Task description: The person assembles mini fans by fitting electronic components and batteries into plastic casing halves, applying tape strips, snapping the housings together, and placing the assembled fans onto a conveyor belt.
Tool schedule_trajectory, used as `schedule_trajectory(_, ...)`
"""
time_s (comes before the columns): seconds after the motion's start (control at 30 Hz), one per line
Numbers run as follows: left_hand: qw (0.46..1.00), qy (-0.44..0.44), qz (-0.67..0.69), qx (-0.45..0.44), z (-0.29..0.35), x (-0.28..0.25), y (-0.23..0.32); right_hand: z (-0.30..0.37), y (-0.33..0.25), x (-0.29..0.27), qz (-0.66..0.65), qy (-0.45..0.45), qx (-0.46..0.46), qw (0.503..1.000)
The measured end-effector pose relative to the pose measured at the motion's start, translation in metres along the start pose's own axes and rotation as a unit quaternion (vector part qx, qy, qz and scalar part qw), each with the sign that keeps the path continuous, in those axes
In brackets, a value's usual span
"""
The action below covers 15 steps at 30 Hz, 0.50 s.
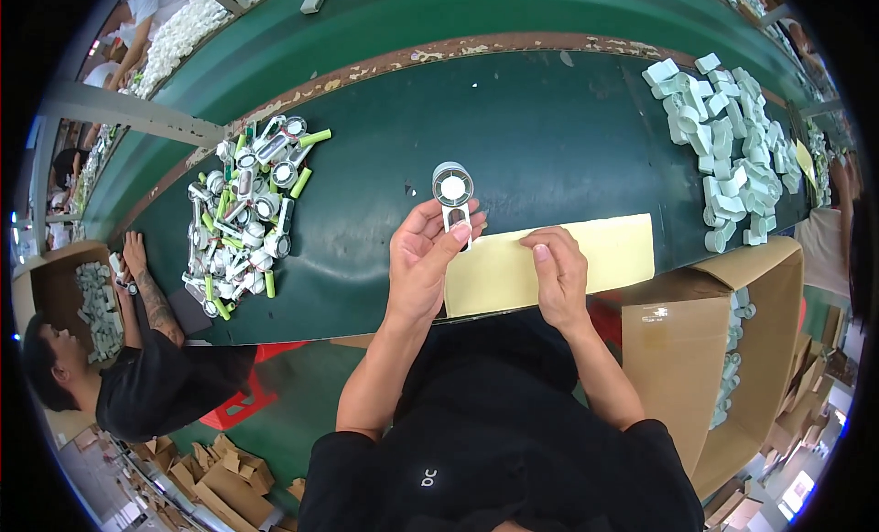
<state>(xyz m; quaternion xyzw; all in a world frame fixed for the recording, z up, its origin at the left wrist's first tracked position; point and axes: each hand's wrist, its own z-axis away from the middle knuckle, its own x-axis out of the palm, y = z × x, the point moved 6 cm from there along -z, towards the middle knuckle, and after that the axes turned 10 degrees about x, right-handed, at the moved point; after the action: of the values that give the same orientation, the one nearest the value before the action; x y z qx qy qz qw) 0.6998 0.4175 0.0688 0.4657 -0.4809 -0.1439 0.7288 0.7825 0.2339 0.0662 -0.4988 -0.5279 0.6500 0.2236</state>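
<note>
My left hand (423,257) is closed around the lower part of a small handheld fan unit (452,186). Its round slotted head points away from me, and a white frame with a slot in it runs down between thumb and fingers. Beside it, my right hand (558,271) hovers over or rests on a pale yellow sheet (615,255) at the bench's near edge. The fingers there are curled with the thumb near them; anything between them is hidden. A pile of similar fan units with lime-green cylinders (247,211) lies to the left on the green bench (385,102).
Pale mint plastic casings (723,138) are heaped at the right. An open cardboard box (673,367) holding more casings stands below them, close to my right arm. At the left sits a co-worker (151,376), hands by the bench, beside another box. A metal post (137,111) rises behind the left pile.
</note>
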Motion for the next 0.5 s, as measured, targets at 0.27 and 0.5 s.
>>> schedule_trajectory(0.27,0.997,-0.011,-0.07,0.031,-0.11,0.009,0.014,-0.043,0.001,0.001,-0.021,-0.003,-0.041,0.999)
schedule_trajectory(0.5,0.78,0.107,-0.552,0.276,-0.351,-0.024,0.033,-0.056,-0.006,0.008,0.032,-0.036,-0.109,0.993)
